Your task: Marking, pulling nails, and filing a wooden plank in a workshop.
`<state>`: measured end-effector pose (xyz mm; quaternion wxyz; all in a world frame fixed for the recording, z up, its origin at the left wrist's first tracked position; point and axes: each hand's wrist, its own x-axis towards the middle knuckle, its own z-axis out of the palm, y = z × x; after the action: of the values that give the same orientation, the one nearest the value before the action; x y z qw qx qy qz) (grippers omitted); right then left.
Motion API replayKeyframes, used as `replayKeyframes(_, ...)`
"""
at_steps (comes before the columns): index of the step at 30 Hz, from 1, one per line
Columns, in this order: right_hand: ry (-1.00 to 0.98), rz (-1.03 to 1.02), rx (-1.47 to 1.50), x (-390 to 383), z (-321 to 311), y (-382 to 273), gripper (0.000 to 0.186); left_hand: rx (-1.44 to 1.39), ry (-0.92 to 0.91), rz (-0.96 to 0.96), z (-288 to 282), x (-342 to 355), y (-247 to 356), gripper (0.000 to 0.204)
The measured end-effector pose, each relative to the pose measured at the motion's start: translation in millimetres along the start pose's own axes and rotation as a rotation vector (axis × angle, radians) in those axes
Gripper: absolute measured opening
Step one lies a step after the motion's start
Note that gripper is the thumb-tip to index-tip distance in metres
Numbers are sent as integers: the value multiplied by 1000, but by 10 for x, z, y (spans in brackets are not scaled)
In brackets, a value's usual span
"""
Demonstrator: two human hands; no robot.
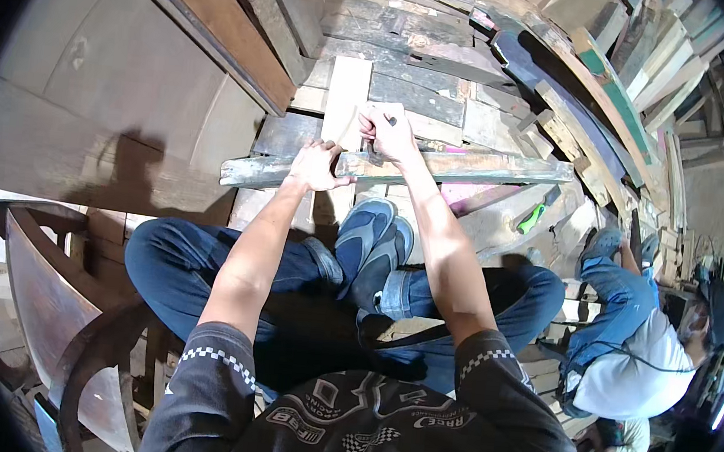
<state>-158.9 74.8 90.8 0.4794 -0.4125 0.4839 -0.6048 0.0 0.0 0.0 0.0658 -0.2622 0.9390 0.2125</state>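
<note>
A long, weathered wooden beam [472,165] lies crosswise in front of my feet. My left hand [317,166] grips it left of its middle, fingers over the far side and thumb along the near side. Just right of that, my right hand [390,133] is closed in a fist above the beam. Something dark shows at the fist, but its kind is hidden by my fingers. Under the beam, a pale, clean board [348,94] runs away from me. My shoes [370,235] are close to the beam's near side.
A tool with a bright green handle [531,219] lies on the plank floor to the right. Stacked boards [601,101] fill the far right. Wooden panels [121,98] stand at the left, near a curved wooden chair [51,283]. Another person [635,374] sits at the right.
</note>
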Motion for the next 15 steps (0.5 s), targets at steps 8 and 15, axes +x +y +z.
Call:
replayKeyframes(8,-12,44,15,133,8,26,35,-2,64,-18,-33,-50,24,83)
replayKeyframes(15,-51,4,-196,127,44,-86,44,55,48,-24,34,-36,39,83)
